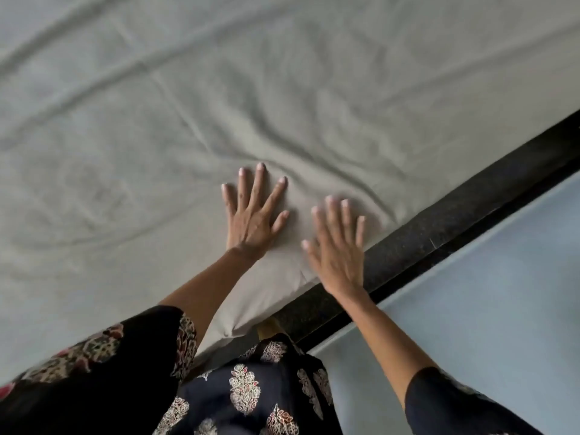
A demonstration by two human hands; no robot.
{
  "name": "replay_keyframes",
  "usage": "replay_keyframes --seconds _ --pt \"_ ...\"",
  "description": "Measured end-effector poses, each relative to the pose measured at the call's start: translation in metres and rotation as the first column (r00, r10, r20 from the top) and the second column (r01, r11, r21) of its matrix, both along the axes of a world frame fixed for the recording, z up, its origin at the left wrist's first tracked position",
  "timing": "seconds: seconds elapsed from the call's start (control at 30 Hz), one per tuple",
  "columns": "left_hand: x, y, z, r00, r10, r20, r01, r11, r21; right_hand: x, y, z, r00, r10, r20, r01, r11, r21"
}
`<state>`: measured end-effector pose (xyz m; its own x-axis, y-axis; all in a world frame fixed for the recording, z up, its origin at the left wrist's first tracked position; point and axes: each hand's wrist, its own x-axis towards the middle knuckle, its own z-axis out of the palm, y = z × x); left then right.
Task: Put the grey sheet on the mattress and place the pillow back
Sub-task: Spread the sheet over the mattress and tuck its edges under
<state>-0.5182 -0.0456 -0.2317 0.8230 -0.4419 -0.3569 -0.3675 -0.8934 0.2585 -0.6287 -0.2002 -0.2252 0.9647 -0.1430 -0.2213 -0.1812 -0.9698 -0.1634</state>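
No grip: left hand (251, 221) and right hand (337, 255) lie flat, fingers spread, on the wrinkled grey sheet (157, 120).

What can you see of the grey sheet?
The grey sheet is plain matte cloth spread out wide, filling most of the view. Creases and wrinkles run through it, bunching beyond the left hand, which presses flat on it. Its near edge meets the black bed frame, where the blurred right hand lies flat.
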Motion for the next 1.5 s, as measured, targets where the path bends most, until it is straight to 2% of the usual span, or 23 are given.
replay_keyframes --seconds 0.07,0.13,0.17,0.27,0.33,0.43,0.53,0.63,0.8,0.97,1.1,1.23,1.33,1.43,1.5 --pt "0.018 -0.032 -0.002 0.996 -0.088 0.021 0.088 0.996 -0.001 -0.009 0.002 -0.005 0.973 0.230 0.003 -0.230 0.973 0.013" --pt "0.034 -0.057 -0.004 0.985 -0.163 0.059 0.162 0.986 0.024 -0.006 -0.026 -0.013 0.946 0.325 -0.014 -0.325 0.945 -0.022" --pt "0.043 -0.068 -0.004 0.977 -0.198 0.077 0.195 0.980 0.041 -0.002 -0.046 -0.017 0.965 0.261 -0.018 -0.262 0.964 -0.039" --pt "0.064 -0.092 -0.003 0.957 -0.269 0.107 0.264 0.963 0.058 0.013 -0.111 -0.022 0.994 -0.106 -0.023 0.103 0.988 -0.113" --pt "0.071 -0.106 -0.003 0.949 -0.289 0.124 0.283 0.957 0.067 0.018 -0.134 -0.020 0.957 -0.291 -0.014 0.289 0.953 -0.089" --pt "0.073 -0.126 0.000 0.942 -0.310 0.128 0.305 0.950 0.059 0.031 -0.129 -0.012 0.856 -0.517 0.000 0.516 0.856 0.035" --pt "0.074 -0.152 0.001 0.894 -0.421 0.150 0.419 0.907 0.049 0.031 -0.124 -0.008 0.774 -0.633 -0.013 0.631 0.771 0.085" --pt "0.085 -0.184 -0.001 0.879 -0.457 0.138 0.452 0.889 0.065 0.029 -0.151 -0.015 0.795 -0.604 -0.050 0.606 0.793 0.059" --pt "0.099 -0.221 0.001 0.917 -0.379 0.126 0.369 0.924 0.100 0.033 -0.179 -0.011 0.823 -0.561 -0.086 0.568 0.816 0.110" --pt "0.107 -0.256 0.007 0.914 -0.391 0.112 0.385 0.920 0.072 0.047 -0.206 0.012 0.827 -0.559 0.062 0.556 0.829 0.057" --pt "0.126 -0.303 0.002 0.867 -0.471 0.161 0.472 0.881 0.034 0.071 -0.282 0.009 0.935 -0.353 -0.029 0.354 0.935 0.024" --pt "0.137 -0.349 -0.002 0.883 -0.441 0.161 0.432 0.897 0.091 0.078 -0.361 -0.007 0.970 -0.223 -0.094 0.219 0.974 -0.052" --pt "0.147 -0.374 -0.002 0.890 -0.425 0.165 0.411 0.905 0.112 0.091 -0.398 -0.006 0.954 -0.295 -0.056 0.290 0.954 -0.080" --pt "0.164 -0.407 0.001 0.896 -0.420 0.147 0.403 0.906 0.129 0.109 -0.424 -0.002 0.885 -0.461 -0.067 0.461 0.887 -0.012" --pt "0.176 -0.432 0.004 0.906 -0.403 0.128 0.388 0.913 0.128 0.121 -0.428 0.002 0.856 -0.515 -0.034 0.515 0.857 -0.006"
